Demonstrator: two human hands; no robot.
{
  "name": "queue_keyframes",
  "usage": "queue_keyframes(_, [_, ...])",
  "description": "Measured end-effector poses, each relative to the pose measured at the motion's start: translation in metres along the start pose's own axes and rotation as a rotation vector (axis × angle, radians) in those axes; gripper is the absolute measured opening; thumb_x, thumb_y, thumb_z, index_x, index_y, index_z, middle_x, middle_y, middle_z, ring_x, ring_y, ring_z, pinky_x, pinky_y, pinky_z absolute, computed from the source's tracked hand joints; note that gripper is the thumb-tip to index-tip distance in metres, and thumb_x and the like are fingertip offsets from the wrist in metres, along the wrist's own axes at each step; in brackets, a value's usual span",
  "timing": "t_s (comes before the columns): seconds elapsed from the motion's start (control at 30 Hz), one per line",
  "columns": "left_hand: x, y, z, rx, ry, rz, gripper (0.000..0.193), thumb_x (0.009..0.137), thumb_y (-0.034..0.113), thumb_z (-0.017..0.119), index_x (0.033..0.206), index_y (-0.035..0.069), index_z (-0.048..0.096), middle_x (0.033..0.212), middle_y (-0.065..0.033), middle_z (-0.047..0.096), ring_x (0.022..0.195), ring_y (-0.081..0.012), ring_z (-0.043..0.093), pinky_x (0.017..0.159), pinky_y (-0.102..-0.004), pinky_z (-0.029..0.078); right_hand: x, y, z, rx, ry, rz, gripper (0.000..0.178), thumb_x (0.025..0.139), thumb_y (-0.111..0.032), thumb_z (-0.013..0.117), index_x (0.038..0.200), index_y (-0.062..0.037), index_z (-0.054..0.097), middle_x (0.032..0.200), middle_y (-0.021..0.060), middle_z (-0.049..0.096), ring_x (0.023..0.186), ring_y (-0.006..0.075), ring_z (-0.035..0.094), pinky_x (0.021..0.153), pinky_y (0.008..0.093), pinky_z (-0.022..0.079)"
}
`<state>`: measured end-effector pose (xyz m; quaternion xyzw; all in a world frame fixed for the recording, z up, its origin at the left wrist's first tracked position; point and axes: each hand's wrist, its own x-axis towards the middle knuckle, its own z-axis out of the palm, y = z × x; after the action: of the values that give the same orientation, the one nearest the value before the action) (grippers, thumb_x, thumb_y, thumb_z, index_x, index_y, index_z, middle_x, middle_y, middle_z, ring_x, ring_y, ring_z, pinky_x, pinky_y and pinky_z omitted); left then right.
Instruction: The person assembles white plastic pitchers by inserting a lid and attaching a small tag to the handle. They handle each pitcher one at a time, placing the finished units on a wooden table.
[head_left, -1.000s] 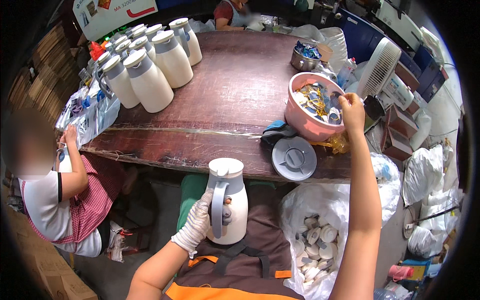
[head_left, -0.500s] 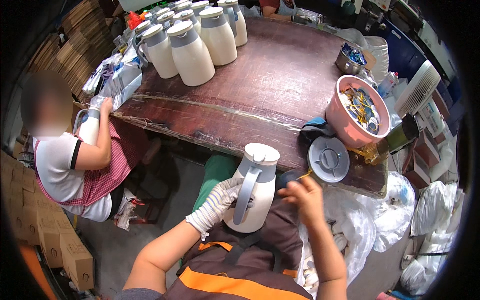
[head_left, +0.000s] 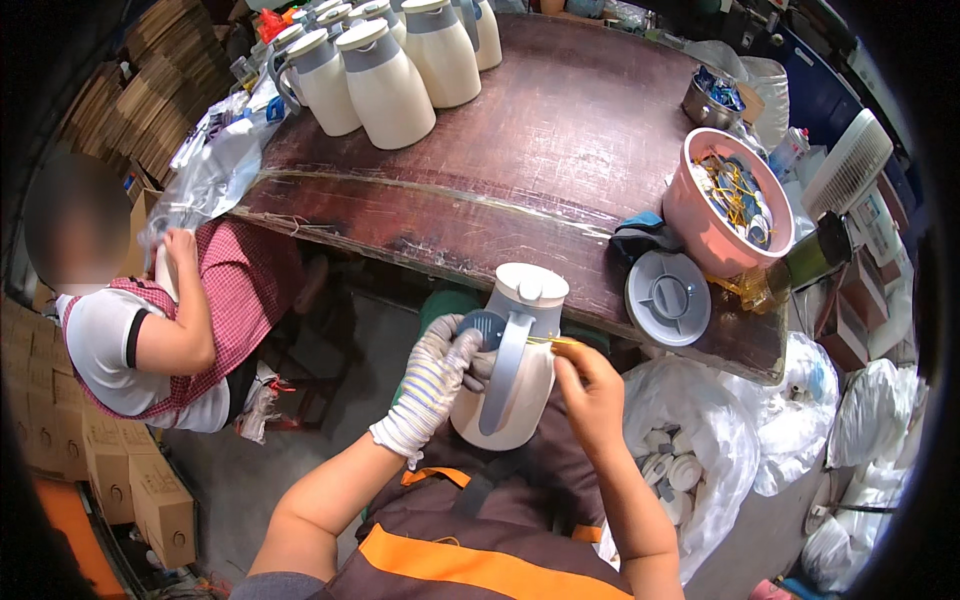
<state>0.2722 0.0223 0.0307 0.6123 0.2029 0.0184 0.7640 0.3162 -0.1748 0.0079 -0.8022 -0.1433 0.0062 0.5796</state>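
Observation:
A cream jug [head_left: 527,395] with a white lid and a grey-blue handle [head_left: 505,370] stands upright at my lap, close to the table edge. My left hand [head_left: 428,380], in a striped knit glove, is closed on a round dark blue tag [head_left: 485,326] to the left of the handle. Some of its fingers are hidden, so I cannot tell how firmly they touch the jug. A thin yellow cord [head_left: 543,340] runs from the tag across the handle. On the jug's right side, my bare right hand [head_left: 592,390] pinches the cord's end.
A pink basin [head_left: 680,205] of corded tags and a round grey lid-like part [head_left: 668,298] lie on the table's [head_left: 560,130] right. Several jugs [head_left: 385,90] stand at the far left. A co-worker [head_left: 170,330] sits left. A plastic bag [head_left: 700,440] of parts is at my right.
My right hand has brought the tag across to the left hand, which now grips it. The right hand now holds the yellow cord at the handle. The co-worker's hands have moved.

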Motion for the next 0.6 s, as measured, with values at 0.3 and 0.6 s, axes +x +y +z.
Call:
queue_keyframes(0.3, [0.008,0.008,0.0,-0.036,0.095,0.13,0.02,0.096,0.017,0.059,0.111,0.005,0.054,0.085,-0.0052,0.065,0.064,-0.009,0.064,0.052,-0.0207,0.053,-0.002,-0.033,-0.033,0.438,-0.425,-0.144,0.019,0.086,-0.01,0.061,0.101,-0.0039,0.07,0.106,0.0118,0.061,0.108,0.0237,0.056,0.094,0.034,0.042])
queue_keyframes(0.6, [-0.015,0.033,0.011,0.736,-0.05,0.862,0.024,0.084,-0.004,0.064,0.106,0.004,0.066,0.097,-0.0098,0.064,0.086,-0.0231,0.066,0.076,-0.0323,0.052,0.028,-0.038,-0.007,0.861,-0.441,0.216,0.041,0.093,-0.003,0.058,0.134,-0.0021,0.055,0.087,0.0078,0.068,0.06,0.0078,0.056,0.05,0.0199,0.041])
